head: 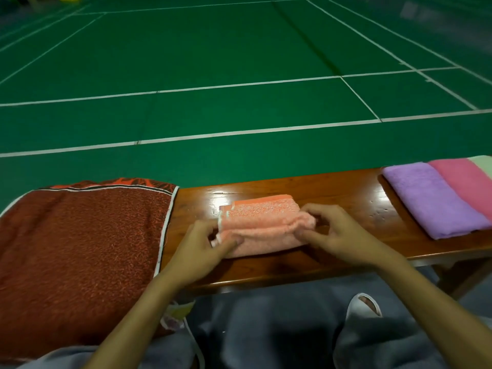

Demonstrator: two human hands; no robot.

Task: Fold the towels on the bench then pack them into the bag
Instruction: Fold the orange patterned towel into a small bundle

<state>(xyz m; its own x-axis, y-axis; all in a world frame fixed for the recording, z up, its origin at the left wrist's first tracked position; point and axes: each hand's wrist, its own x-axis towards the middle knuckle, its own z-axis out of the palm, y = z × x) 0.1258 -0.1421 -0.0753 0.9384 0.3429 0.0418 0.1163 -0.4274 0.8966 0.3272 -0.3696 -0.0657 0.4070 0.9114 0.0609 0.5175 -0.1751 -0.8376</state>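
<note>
A small peach towel (263, 222) lies folded in the middle of the glossy wooden bench (346, 193). My left hand (205, 243) pinches its near left corner between thumb and fingers. At the towel's right end, my right hand (335, 233) grips the bunched fold with curled fingers. A large dark red towel (80, 249) is spread over the bench's left part and hangs toward me. A purple towel (431, 198), a pink towel (463, 182) and a pale green towel (483, 162) lie folded side by side at the right end. No bag is clearly visible.
Beyond the bench stretches a green court floor (213, 62) with white lines. My grey-clad legs and a white slipper (363, 307) are below the bench's near edge. A bit of pale floral fabric (177, 312) peeks out by the red towel's lower right corner.
</note>
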